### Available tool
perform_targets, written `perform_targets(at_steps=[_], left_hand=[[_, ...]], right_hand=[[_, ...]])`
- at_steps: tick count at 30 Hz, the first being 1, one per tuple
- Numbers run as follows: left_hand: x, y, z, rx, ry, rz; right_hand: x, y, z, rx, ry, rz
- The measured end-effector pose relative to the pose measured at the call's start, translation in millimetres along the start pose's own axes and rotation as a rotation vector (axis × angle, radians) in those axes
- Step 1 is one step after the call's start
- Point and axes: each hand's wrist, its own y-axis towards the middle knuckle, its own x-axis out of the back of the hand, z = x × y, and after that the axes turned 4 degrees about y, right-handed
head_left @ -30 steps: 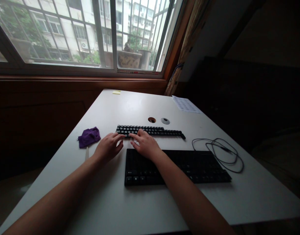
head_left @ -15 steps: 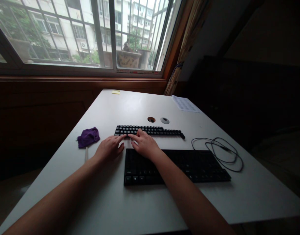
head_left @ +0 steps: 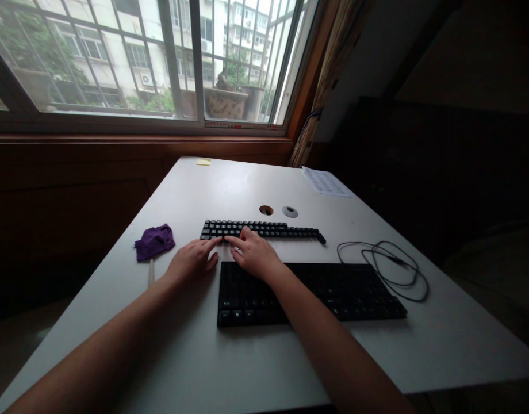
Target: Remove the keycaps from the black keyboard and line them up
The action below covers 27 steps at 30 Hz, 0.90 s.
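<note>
Rows of loose black keycaps lie across the middle of the white table. My left hand rests at their left front end, index finger stretched to a keycap in the nearest row and thumb apart. From the other side, my right hand points its index finger at the same spot, fingertips nearly meeting. Neither hand is wrapped around anything. Nearer to me is a black keyboard, partly covered by my right hand and forearm; keys show along its front left, while much of its surface is too dark to read.
Left of my hands are a purple cloth and a thin pale stick. A coiled black cable lies at the right. Farther back are a cable hole, its round grey cover, a printed sheet and a yellow note.
</note>
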Motion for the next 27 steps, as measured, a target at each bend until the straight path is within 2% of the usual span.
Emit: perform_targets(at_steps=[14,27], left_hand=[[-1.9,0.6,1.1,-0.008,0.017,0.015],[2.9,0.1,-0.6,-0.025,0.008,-0.026]], right_hand=[[0.8,0.5,0.0,-0.004,-0.004,0.004],[5.6,-1.3,2.0,-0.028,0.001,-0.029]])
